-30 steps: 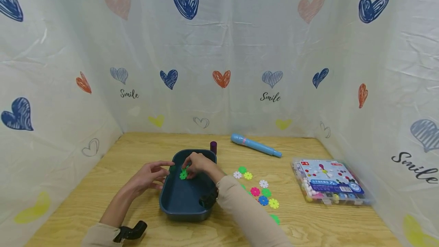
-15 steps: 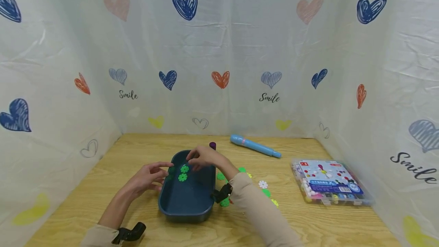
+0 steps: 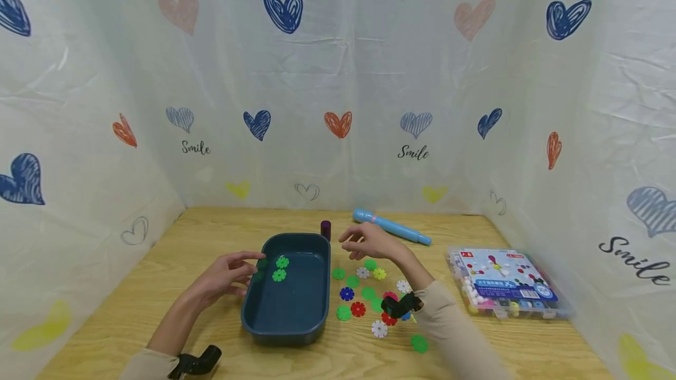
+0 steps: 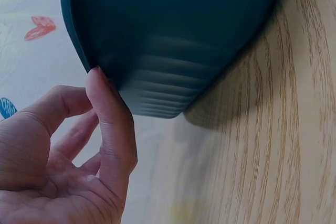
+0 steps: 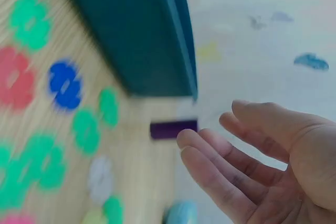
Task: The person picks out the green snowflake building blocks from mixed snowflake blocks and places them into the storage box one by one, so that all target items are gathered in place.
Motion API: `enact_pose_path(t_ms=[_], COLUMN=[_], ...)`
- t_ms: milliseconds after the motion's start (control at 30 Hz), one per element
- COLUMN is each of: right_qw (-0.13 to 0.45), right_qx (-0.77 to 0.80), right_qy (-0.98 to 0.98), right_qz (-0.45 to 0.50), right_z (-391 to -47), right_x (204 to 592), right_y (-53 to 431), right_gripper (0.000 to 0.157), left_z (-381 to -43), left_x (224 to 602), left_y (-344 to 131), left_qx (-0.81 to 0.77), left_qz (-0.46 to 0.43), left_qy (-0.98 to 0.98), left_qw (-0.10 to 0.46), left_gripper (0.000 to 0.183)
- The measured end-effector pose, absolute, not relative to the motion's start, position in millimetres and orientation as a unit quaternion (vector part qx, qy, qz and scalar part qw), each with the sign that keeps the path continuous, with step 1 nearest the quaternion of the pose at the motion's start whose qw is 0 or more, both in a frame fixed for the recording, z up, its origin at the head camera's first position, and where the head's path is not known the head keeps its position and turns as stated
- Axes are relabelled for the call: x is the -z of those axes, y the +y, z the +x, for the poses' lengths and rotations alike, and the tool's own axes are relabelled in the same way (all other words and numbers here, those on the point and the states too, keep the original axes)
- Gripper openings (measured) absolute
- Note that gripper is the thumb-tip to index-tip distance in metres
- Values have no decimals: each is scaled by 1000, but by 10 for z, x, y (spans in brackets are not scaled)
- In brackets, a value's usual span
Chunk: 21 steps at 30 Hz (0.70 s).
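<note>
In the head view a dark blue-green plastic tub [image 3: 289,312] stands on the table, left of centre. Two green snowflake discs [image 3: 279,275] lie side by side inside it. My left hand [image 3: 224,275] is at the tub's left side; its thumb and a finger [image 4: 110,129] pinch the rim in the left wrist view. To the right of the tub, my right hand [image 3: 372,241] hovers with loosely bent, spread fingers and holds nothing. Below it, loose snowflake discs in green [image 3: 352,281], red [image 3: 358,309], blue [image 3: 347,294], white and yellow are scattered. My right sleeve partly hides a few.
A small dark purple cylinder [image 3: 325,230] stands behind the tub's back right corner. Farther right lies a light blue baton-like stick [image 3: 398,228]. A clear plastic case [image 3: 507,283] of small coloured beads sits at the right. Heart-printed sheeting [image 3: 338,75] walls the table in.
My right hand has let go of a green disc in the tub, lifted out and moved right above the loose discs. My left hand has stayed at the rim.
</note>
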State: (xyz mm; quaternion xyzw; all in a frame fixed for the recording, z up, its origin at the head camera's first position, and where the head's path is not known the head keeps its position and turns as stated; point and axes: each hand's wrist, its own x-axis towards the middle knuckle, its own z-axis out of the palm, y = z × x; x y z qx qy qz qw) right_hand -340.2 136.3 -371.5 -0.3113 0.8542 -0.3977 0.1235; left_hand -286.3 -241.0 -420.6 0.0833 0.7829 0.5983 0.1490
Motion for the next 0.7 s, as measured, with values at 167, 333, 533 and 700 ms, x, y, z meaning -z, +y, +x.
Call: enact_pose_path(t_ms=[167, 333, 533, 700], right_qw=[121, 118, 113, 114], right_qx=[393, 372, 321, 280], right_qy=[862, 873, 892, 899], right_qz=[-295, -291, -299, -318], right_z=[-3329, -3242, -3142, -3040], right_x=[3853, 3932, 3993, 4066], right_y=[1799, 2129, 2380, 2527], right_gripper=[31, 34, 32, 27], left_z=[-2863, -2857, -2865, -2867], left_x=[4200, 4192, 4193, 4204], left_y=[-2406, -2423, -2429, -2413], left_qx=[-602, -602, -604, -605], left_qz=[83, 83, 81, 81], left_qy=[780, 779, 778, 776], left_qw=[151, 152, 153, 156], left_gripper=[47, 47, 47, 46])
